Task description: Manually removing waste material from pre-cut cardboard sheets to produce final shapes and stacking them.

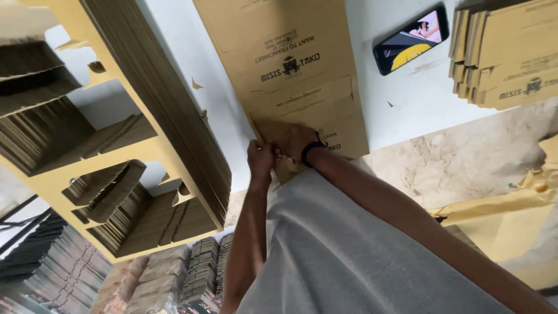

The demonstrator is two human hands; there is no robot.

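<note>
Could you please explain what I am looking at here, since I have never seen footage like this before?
This is one picture from a camera worn on a person's head, looking down at their own bare hands. The left hand and right hand press together on the near edge of a flat brown cardboard sheet lying on a white table. A phone lies on the table beside a small cardboard stack. A tall pile of cut cardboard blanks stands to the left.

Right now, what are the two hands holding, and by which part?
Both the left hand and the right hand grip the flat printed cardboard sheet at its near edge, by the bottom flap; the fingers are mostly hidden.
</note>
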